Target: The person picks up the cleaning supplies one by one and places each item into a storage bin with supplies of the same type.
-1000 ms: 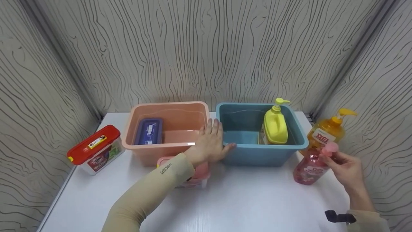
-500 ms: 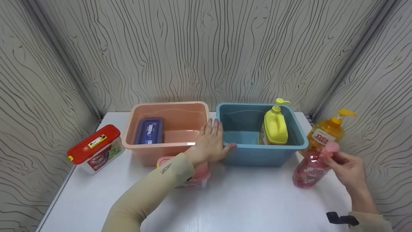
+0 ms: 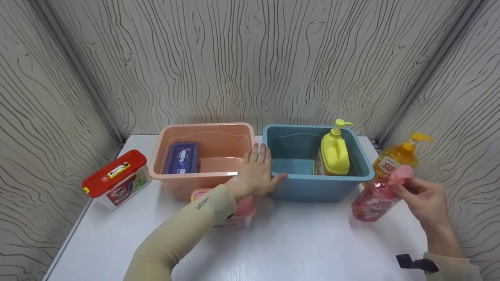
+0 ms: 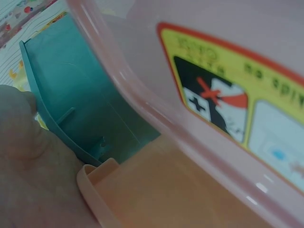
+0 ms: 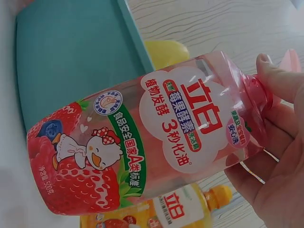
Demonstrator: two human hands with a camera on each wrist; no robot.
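Observation:
My right hand (image 3: pixel 425 199) pinches the neck of a pink pump bottle of dish soap (image 3: pixel 373 203), just below its pump head. The bottle tilts, base toward the blue bin; its strawberry label faces the right wrist view, where fingers (image 5: pixel 280 80) wrap the neck. My left hand (image 3: pixel 254 173) lies flat with straight fingers over the adjoining rims of the pink bin (image 3: pixel 175 188) and the blue bin (image 3: pixel 308 189). Beneath the left forearm stands a pink-lidded box (image 3: pixel 246 208), partly hidden; it fills much of the left wrist view.
A yellow pump jug (image 3: pixel 336 154) stands in the blue bin, a purple box (image 3: pixel 183 158) in the pink one. Behind the pink bottle is an orange pump bottle (image 3: pixel 402 158). A red-lidded box (image 3: pixel 117 173) sits at far left. Wood-patterned walls (image 3: pixel 250 62) enclose the white table (image 3: pixel 293 242).
My right hand has risen slightly, and the pink bottle tilts more, its base swinging a little left toward the blue bin. The left hand stays in place.

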